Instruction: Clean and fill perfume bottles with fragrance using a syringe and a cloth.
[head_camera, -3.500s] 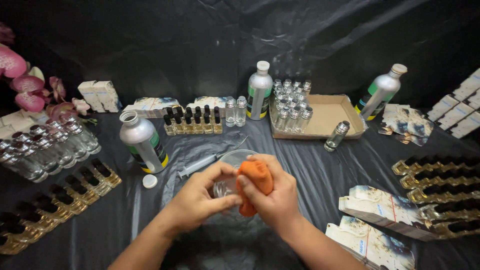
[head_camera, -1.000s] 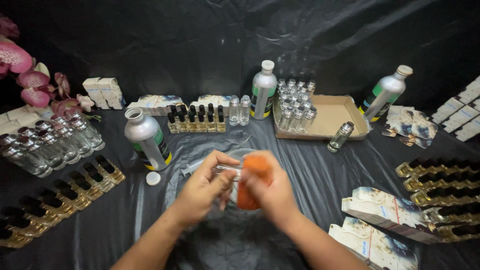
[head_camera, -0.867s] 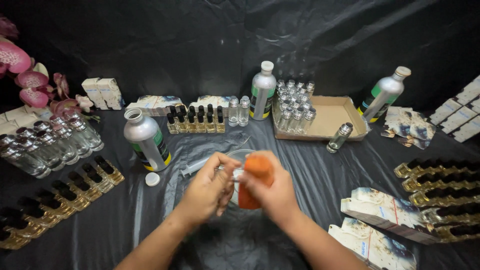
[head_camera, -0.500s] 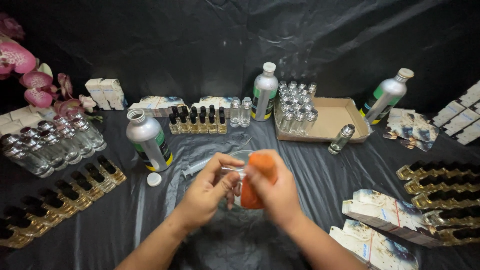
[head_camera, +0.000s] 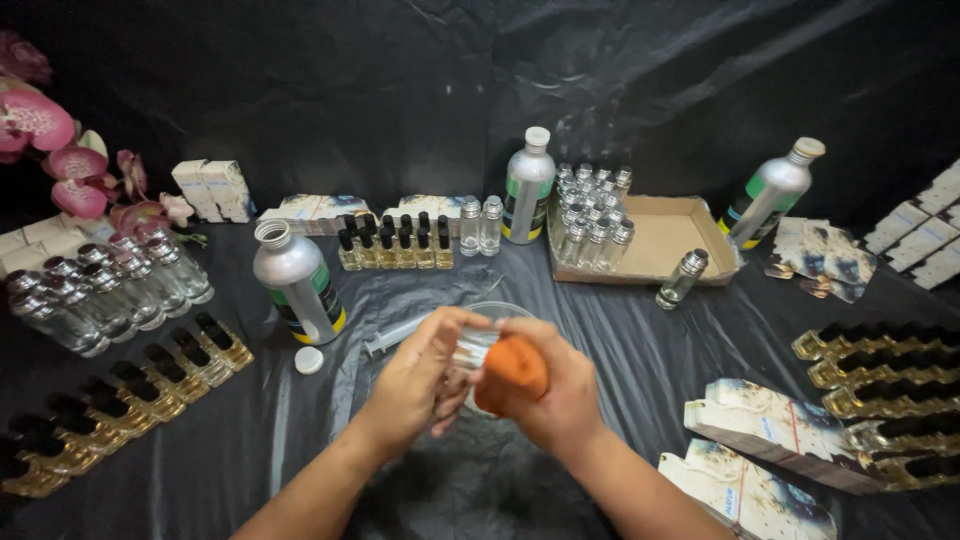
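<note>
My worktable, draped all in black

A crinkled black plastic sheet (head_camera: 620, 90) hangs as my backdrop from 10 to 2 o'clock — the same glossy black plastic covers the table (head_camera: 250, 440) below me. Light glints off its creases; pink flowers (head_camera: 60, 150) sit at 10 o'clock.

Black plastic sheet (head_camera: 620, 350) covers the table and backdrop. Open silver aluminium bottle (head_camera: 296, 283) with green label stands left of centre; its white cap (head_camera: 309, 360) lies just beside it. Clear syringe (head_camera: 398, 334) lies nearby. Row of small amber bottles with black caps (head_camera: 394, 244) behind. Capped aluminium bottle (head_camera: 527, 186) upright at back; another (head_camera: 772, 191) leans against a cardboard tray (head_camera: 672, 236) holding clear glass vials (head_camera: 592, 214). One vial (head_camera: 683, 278) lies tilted by the tray. Pink artificial orchids (head_camera: 62, 160) far left. Flat printed cartons (head_camera: 770, 425) stacked at right.
</note>
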